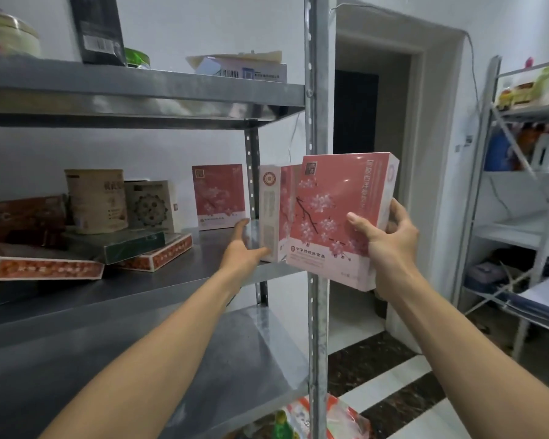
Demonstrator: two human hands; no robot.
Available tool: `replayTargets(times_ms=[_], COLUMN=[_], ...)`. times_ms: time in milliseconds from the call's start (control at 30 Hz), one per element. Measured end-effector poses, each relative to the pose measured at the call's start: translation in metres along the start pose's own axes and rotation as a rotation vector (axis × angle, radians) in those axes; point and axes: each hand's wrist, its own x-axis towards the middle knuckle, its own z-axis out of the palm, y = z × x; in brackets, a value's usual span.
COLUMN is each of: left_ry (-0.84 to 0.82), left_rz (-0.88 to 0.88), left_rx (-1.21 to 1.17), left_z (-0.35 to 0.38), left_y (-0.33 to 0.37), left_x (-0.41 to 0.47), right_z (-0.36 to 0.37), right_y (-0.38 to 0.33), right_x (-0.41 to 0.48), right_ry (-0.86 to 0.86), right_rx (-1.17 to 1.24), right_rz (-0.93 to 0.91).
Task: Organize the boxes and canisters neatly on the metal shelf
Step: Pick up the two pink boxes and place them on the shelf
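On the middle level of the metal shelf [159, 280], flat red-patterned boxes [45, 267] lie stacked askew beside a beige canister [95, 201], and a pink blossom-printed box [218, 196] stands upright at the back. The left hand [244, 245], fingers nearly straight, rests against the white side of a second pink box [274, 213] standing at the shelf's right edge. The right hand [390, 239] grips a third blossom box [336, 223] in the air, tilted before the post, thumb on its front.
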Motion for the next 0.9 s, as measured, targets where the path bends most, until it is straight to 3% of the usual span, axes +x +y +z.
replayTargets(times_ms=[167,433,767,900], left_ry=[-0.068,0.110,0.155,0.165], left_rz=[0.015,0.038,0.089,0.108], left_rx=[-0.071,-0.001,0.079,-0.016], left_z=[0.019,0.032,-0.041,-0.066], left_y=[-0.005,-0.010,-0.035,-0.038], left_x=[0.016,0.038,0.046,0.041], right_z=[-0.001,0.005,0.036,0.057], right_y=[0.009,0.016,0.024,0.029], right_x=[0.012,0.020,0.012,0.008], right_ry=[-0.009,-0.038,-0.126,-0.176], right_rx=[-0.002,0.006,0.009,-0.007], right_rz=[-0.008,-0.027,-0.043,-0.016])
